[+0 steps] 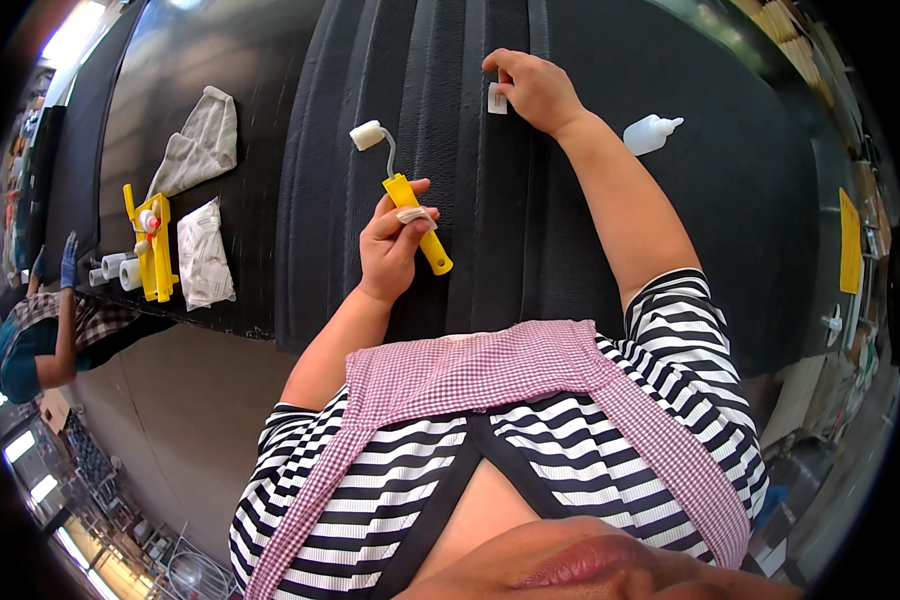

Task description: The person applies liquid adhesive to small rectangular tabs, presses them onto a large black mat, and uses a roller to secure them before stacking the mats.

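A paint roller (400, 190) and a paper slip (416, 215) in the left hand (388, 250), over a sheet (320, 200); the right hand (540, 92) is farther off, a label (497, 99) at its fingertips, a bottle (650, 135) to its right. At left, a cloth (198, 150) lies beyond a tray (160, 270), a packet (205, 255) right of it.

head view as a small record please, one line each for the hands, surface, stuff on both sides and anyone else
left hand: holds a yellow-handled roller and a small white piece
right hand: at a small white label; whether it grips or presses is unclear
surface: black sheet with raised ridges
left side: grey cloth, yellow tray, clear bag of white pieces
right side: white nozzle bottle, lying down
other person: blue-gloved hand, far left
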Available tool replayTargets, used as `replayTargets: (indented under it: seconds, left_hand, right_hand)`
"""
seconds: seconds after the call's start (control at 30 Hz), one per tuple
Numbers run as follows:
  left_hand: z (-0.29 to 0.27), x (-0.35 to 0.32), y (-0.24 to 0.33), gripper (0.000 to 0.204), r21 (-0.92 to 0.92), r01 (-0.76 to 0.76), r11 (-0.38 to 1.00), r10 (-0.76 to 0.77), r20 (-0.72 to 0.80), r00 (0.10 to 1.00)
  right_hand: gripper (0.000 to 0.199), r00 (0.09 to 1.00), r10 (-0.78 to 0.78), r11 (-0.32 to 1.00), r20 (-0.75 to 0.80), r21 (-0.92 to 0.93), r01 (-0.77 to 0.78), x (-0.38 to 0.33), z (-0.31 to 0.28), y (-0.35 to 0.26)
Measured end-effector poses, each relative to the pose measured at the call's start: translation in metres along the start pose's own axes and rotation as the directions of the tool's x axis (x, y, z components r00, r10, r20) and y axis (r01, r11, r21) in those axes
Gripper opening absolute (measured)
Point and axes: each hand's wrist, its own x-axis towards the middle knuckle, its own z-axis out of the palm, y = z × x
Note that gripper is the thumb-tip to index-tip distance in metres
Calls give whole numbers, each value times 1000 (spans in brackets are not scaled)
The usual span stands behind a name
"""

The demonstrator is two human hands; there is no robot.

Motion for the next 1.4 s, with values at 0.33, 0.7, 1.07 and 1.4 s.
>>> replayTargets:
  seconds: [0.33,0.7,1.07,1.4]
  left_hand:
    - [-2,0,0,19,16,1,1000,-1,-1,1000]
    - [-1,0,1,20,-41,7,999,-7,-4,1000]
    - [-1,0,1,23,-46,11,999,-11,10,1000]
    - [45,13,46,27,-408,285,867,-254,131,958]
  right_hand:
    - [24,999,38,999,-16,-17,-38,6,6,4]
    - [17,995,-14,991,-102,-134,0,4,8,3]
    - [16,974,80,991,-212,-87,-101,-37,-13,-28]
    - [52,968,249,722,39,659,-212,-161,9,-150]
